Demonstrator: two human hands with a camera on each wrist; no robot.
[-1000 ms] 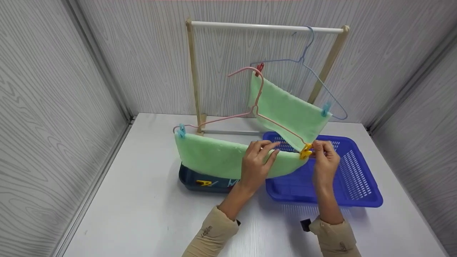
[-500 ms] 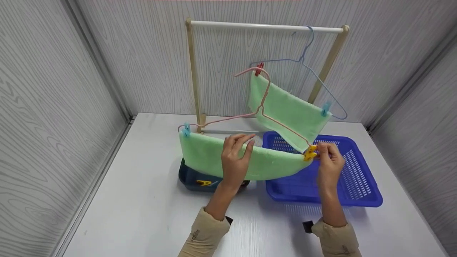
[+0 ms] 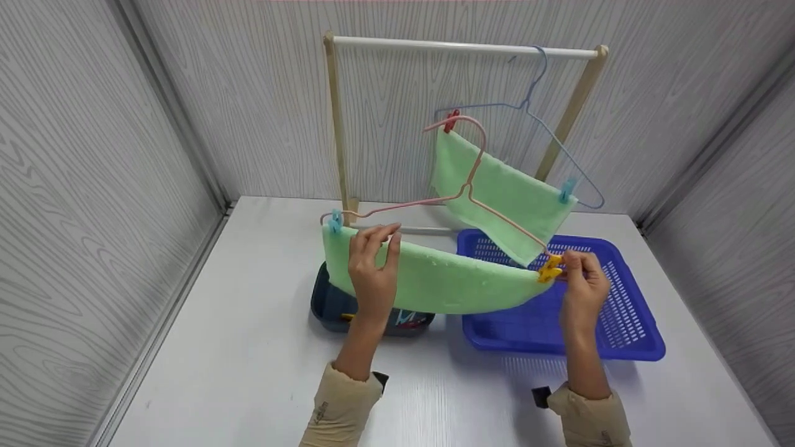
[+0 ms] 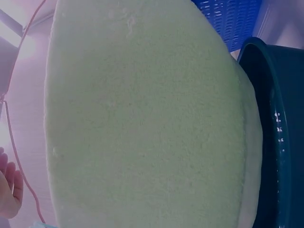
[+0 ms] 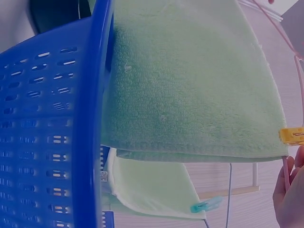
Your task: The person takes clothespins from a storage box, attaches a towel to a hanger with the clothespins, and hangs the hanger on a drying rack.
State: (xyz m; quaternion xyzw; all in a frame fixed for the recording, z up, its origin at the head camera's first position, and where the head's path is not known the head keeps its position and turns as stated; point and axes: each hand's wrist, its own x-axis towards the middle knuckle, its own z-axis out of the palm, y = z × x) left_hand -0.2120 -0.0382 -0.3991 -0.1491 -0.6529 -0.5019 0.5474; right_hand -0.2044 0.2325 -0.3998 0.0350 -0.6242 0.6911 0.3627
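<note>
In the head view a folded light green towel (image 3: 453, 279) hangs from a pink hanger (image 3: 416, 202). A light blue clothespin (image 3: 335, 221) fastens its left corner and a yellow clothespin (image 3: 550, 268) its right corner. My right hand (image 3: 584, 292) grips the hanger's right end beside the yellow clothespin; the right wrist view shows the fingers (image 5: 289, 178) around the pink bar. My left hand (image 3: 374, 273) holds nothing and overlaps the towel's left part, close to the blue clothespin, fingers loosely bent. At the left wrist view's edge its fingers (image 4: 10, 175) show near the hanger.
Behind, a blue hanger (image 3: 559, 146) on the white rod (image 3: 459, 46) bears a second green towel (image 3: 497, 183), held by red and blue clothespins. A blue basket (image 3: 621, 310) stands right. A dark teal tray (image 3: 322, 304) with several clothespins sits partly behind the towel.
My left hand has moved left along the towel toward the blue clothespin. The pink hanger and its towel have shifted slightly right with my right hand.
</note>
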